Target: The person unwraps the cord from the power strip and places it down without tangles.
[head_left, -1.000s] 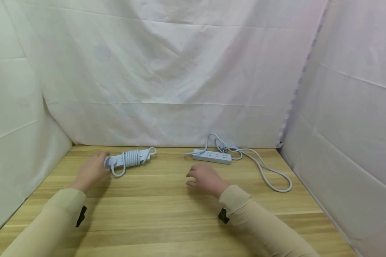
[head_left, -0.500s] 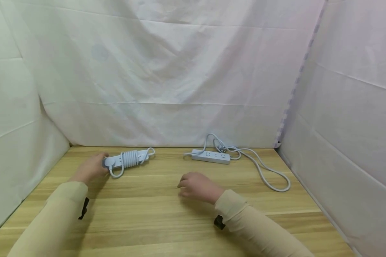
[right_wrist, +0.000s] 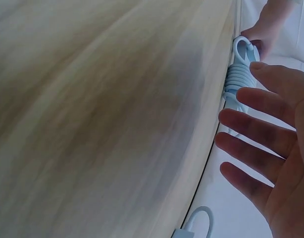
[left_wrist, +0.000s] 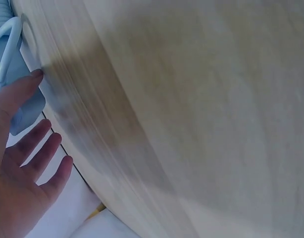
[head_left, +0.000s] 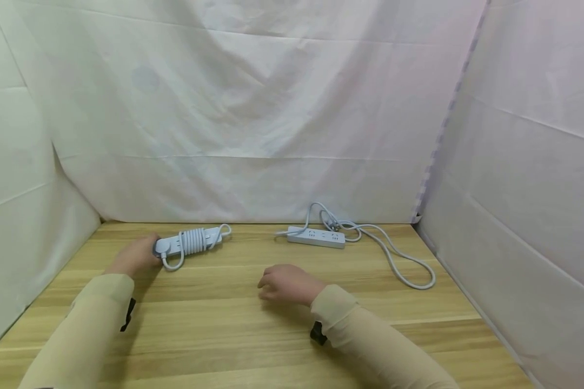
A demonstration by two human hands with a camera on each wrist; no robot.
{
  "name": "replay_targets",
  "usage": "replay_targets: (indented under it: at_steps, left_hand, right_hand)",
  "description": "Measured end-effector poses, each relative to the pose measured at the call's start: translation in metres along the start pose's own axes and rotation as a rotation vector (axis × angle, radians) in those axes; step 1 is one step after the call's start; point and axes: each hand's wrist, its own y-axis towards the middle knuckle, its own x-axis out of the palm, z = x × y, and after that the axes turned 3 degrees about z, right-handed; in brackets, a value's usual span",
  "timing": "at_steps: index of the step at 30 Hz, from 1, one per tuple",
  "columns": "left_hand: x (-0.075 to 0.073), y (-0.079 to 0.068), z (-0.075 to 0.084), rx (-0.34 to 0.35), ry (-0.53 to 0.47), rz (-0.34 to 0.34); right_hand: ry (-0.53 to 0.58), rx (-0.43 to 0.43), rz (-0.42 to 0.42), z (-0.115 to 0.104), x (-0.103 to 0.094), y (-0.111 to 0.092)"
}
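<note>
A white power strip [head_left: 193, 242] with its cord wound round the middle lies at the back left of the table. My left hand [head_left: 135, 255] pinches its left end, by the plug. In the left wrist view the thumb [left_wrist: 21, 91] lies against the strip's side; the index finger is hidden and the other fingers are spread loosely. My right hand [head_left: 289, 283] hovers over the middle of the table, fingers relaxed and holding nothing. Behind it, to the right, a second power strip [head_left: 316, 237] lies flat, its cord [head_left: 391, 248] loose in loops toward the right.
The wooden table [head_left: 214, 329] runs back to a white cloth [head_left: 233, 124] hanging along its rear edge. More white cloth stands at the left and right sides. The loose cord's loop reaches close to the right edge.
My right hand has come left and a little toward me. The left hand stays at the end of the wound power strip, and the head view has shifted slightly.
</note>
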Motion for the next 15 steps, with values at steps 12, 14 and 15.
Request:
replay_targets:
  at_steps: [12,14,15]
  left_hand:
    - [0.0018,0.0009,0.0088,-0.026,0.006,0.024]
    - [0.0007,0.0000,0.0093,-0.013,0.002,0.031]
    - [0.0001,-0.0005,0.0098,-0.005,-0.004,0.037]
  right_hand:
    - [0.044,0.024,-0.014,-0.0064,-0.0066,0.0102]
    - [0.049,0.036,-0.015,-0.0054,-0.0075,0.0105]
    - [0.052,0.042,-0.015,-0.0044,-0.0080,0.0105]
